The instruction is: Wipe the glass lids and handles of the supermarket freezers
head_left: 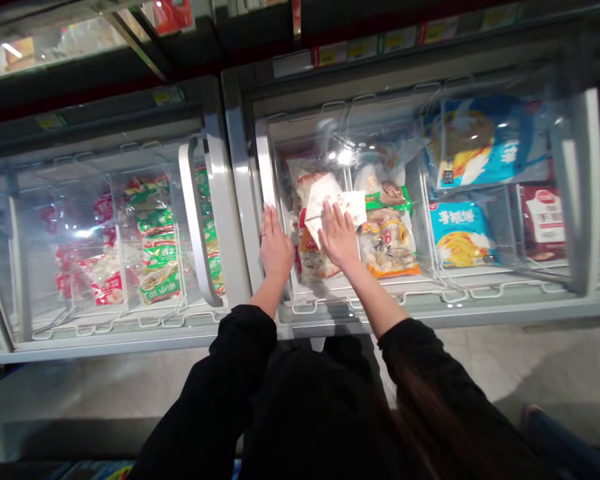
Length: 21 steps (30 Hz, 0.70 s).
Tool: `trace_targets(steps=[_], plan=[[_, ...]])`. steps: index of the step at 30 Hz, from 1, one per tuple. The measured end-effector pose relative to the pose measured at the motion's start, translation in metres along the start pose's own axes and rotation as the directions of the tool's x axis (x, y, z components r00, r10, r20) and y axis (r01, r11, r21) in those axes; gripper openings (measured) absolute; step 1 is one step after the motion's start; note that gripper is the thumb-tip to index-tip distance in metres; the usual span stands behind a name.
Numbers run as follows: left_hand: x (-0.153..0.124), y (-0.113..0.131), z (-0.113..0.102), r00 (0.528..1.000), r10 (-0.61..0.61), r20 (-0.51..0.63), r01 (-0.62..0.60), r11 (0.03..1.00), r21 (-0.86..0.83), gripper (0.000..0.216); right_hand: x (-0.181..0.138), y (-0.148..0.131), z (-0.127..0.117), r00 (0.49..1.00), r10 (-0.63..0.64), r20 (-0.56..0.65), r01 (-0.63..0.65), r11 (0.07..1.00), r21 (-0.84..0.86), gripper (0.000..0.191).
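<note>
I stand at a chest freezer (330, 310) with sliding glass lids. My left hand (275, 247) lies flat, fingers together and stretched out, on the grey frame at the left edge of the right-hand glass lid (390, 133). My right hand (338, 235) presses flat on a white cloth (337, 200) spread on that glass. Under the glass lie bags of frozen food, among them an orange-trimmed bag (390, 243) and a red and white bag (313, 257). Both sleeves are black.
A second freezer section on the left has its own glass lid and handle (195, 220) over red and green bags. On the right lie blue packs (460, 233) and a dark red pack (545, 220). Shelves with price tags run above. Someone's foot (530, 413) shows at the lower right on the tiled floor.
</note>
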State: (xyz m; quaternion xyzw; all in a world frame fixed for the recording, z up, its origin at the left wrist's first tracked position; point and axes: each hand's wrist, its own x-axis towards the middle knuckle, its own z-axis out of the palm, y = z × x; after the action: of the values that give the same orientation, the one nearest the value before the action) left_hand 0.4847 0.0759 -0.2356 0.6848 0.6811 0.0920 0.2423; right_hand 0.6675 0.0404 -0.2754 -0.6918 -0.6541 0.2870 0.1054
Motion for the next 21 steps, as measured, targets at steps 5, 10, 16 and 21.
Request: trace_targets(steps=[5,10,16,21], plan=[[0.0,0.0,0.002,1.0,-0.013,-0.014,0.012,0.999,-0.038,0.073,-0.105,0.003,0.007,0.967,0.23,-0.112,-0.179,0.921,0.347,0.068],[0.001,0.0,0.001,1.0,0.005,0.009,-0.005,0.999,-0.032,0.071,-0.153,0.019,-0.012,0.837,0.436,-0.33,-0.33,0.884,0.332,0.065],[-0.001,0.002,0.002,1.0,-0.005,-0.008,0.005,0.999,0.049,0.073,-0.107,0.002,-0.005,0.994,0.03,0.101,-0.019,0.994,-0.107,0.062],[-0.002,0.001,0.005,0.999,0.021,-0.042,-0.018,0.997,0.075,0.071,-0.028,-0.022,0.015,0.975,-0.171,0.144,0.197,0.962,-0.187,0.066]])
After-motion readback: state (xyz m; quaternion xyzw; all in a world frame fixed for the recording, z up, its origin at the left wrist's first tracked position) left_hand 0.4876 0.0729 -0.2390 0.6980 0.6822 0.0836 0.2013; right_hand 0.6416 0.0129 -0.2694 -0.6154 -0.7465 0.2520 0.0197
